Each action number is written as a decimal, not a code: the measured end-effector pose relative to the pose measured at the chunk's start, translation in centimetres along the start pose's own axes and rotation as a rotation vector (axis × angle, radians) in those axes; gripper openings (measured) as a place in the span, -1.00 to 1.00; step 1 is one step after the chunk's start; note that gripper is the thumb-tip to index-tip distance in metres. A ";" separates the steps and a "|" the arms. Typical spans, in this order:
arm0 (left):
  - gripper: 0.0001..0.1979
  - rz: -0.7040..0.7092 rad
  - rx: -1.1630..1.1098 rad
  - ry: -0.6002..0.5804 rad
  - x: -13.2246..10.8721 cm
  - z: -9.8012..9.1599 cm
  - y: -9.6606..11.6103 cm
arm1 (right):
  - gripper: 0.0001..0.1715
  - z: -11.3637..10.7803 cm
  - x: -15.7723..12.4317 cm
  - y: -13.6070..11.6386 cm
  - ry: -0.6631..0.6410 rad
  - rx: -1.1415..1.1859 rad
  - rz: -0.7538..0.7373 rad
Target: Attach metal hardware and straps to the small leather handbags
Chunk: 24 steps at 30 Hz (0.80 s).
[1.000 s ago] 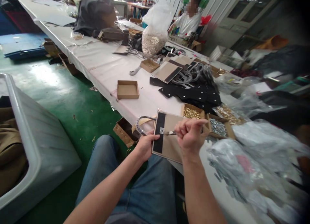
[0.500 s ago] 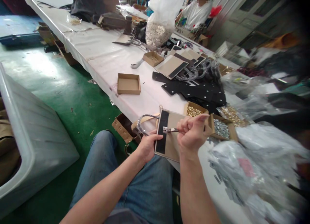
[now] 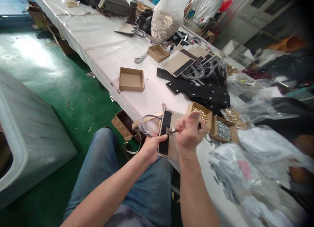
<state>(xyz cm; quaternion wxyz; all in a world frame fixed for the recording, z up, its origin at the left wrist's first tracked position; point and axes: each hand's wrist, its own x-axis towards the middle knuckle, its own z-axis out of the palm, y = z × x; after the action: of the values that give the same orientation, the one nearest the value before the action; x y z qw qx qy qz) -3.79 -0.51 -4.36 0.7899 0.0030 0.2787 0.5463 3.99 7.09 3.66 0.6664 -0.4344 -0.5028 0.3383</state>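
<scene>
My left hand [image 3: 150, 148] grips the lower left edge of a beige handbag panel [image 3: 174, 146] with a black band, its thumb lying on the band. A curved handle [image 3: 144, 122] wrapped in clear plastic loops out from the panel's left side. On the black band sits a small metal fitting [image 3: 167, 130]. My right hand [image 3: 190, 132] is closed in a fist round a slim metal hand tool [image 3: 173, 130], whose tip meets the fitting. A dark end of the tool shows at the far side of the fist; its exact kind is hidden.
Boxes of gold [image 3: 200, 113] and silver hardware [image 3: 223, 130] stand beyond my right hand. An open cardboard box [image 3: 131, 84] sits on the white table [image 3: 98, 56], near black pieces [image 3: 196, 91] and stacked beige panels [image 3: 178, 63]. A large bin [image 3: 36, 138] is at left; a person [image 3: 207, 6] is across.
My right fist and the tool have shifted slightly left and turned, with the tool tip still at the fitting. My left hand keeps its hold on the panel. The camera view has tipped down a little.
</scene>
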 end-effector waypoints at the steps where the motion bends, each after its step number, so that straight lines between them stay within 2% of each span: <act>1: -0.43 0.006 -0.008 0.011 0.0 0.1 0.0 | -0.19 0.1 -0.2 0.0 0.003 -0.012 -0.004; 7: -0.49 0.019 0.035 0.106 0.0 0.6 0.5 | -0.18 -0.1 -0.7 -0.6 -0.017 0.012 0.004; 11: -0.55 -0.019 0.056 0.083 0.0 0.5 0.8 | -0.17 -2.7 0.9 -0.2 0.047 0.234 0.078; 16: -0.61 -0.033 0.064 0.130 -0.2 0.7 0.6 | -0.16 -6.4 2.0 1.7 0.167 0.405 0.142; 19: -0.61 -0.024 0.082 0.122 -0.3 0.9 0.6 | -0.15 -7.3 1.9 2.9 0.206 0.466 0.173; 24: -0.59 -0.011 0.086 0.124 -0.3 1.2 0.4 | -0.13 -7.4 1.9 4.0 0.244 0.550 0.217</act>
<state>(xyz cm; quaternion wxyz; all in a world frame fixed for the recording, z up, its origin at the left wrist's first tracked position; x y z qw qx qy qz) -3.74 -0.23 -3.12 0.7733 0.0015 0.3504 0.5284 11.62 8.58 -0.13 0.7742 -0.3263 -0.2596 0.4762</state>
